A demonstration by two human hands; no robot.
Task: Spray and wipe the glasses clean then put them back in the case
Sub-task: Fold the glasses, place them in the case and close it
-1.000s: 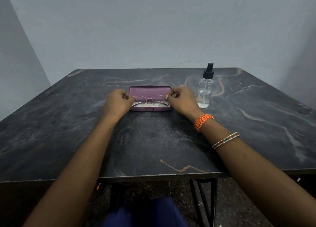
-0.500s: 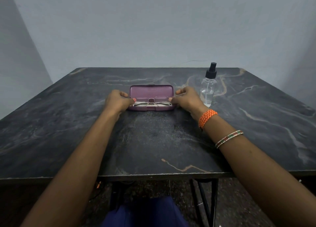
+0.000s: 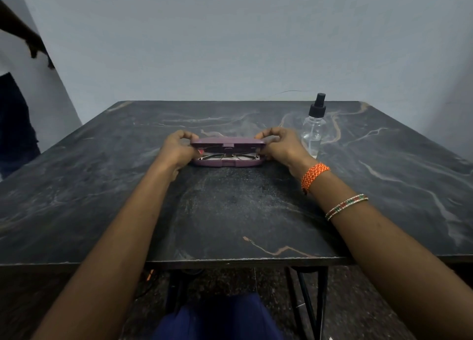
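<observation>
Both hands are on the ends of the case: the left hand (image 3: 179, 150) pinches the left end and the right hand (image 3: 279, 147) pinches the right end, fingers curled over the lid and thumbs down by the base. So both are clamped on the purple case (image 3: 227, 152), which sits flat on the bench (image 3: 384, 186) around the middle, a bit toward the far side. The lid is tipped most of the way down but there's a gap, and through it you can see the glasses (image 3: 225, 156) lying inside on a pale lining. The thin wire frame is folded.

Just right of the right hand there's a clear spray bottle (image 3: 312, 132) with a black pump top, standing upright, some liquid in the bottom. Right wrist has an orange thread band (image 3: 314, 177) and a beaded bangle (image 3: 346, 206) further up the arm.
</observation>
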